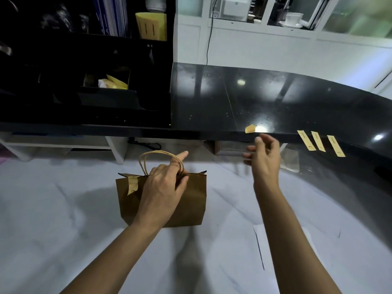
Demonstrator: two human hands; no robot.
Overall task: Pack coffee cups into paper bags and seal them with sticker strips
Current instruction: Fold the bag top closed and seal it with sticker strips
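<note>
**Bag held below the worktop edge**

The left hand (164, 183) grips the top edge of the brown paper bag (186, 206) by its handles (161, 154), index finger pointing out. 1 sticker strip (133, 184) sits on the bag's left top corner. The right hand (264, 153) hangs loosely curled, holding nothing, just below the black worktop (244, 98) edge. 3 sticker strips (318, 141) hang over that edge to its right; a small yellow scrap (249, 128) lies above it. Open floor (53, 209) surrounds the bag.

Right hand's fingers (249, 154) blurred; bag (191, 200) contents hidden.
</note>
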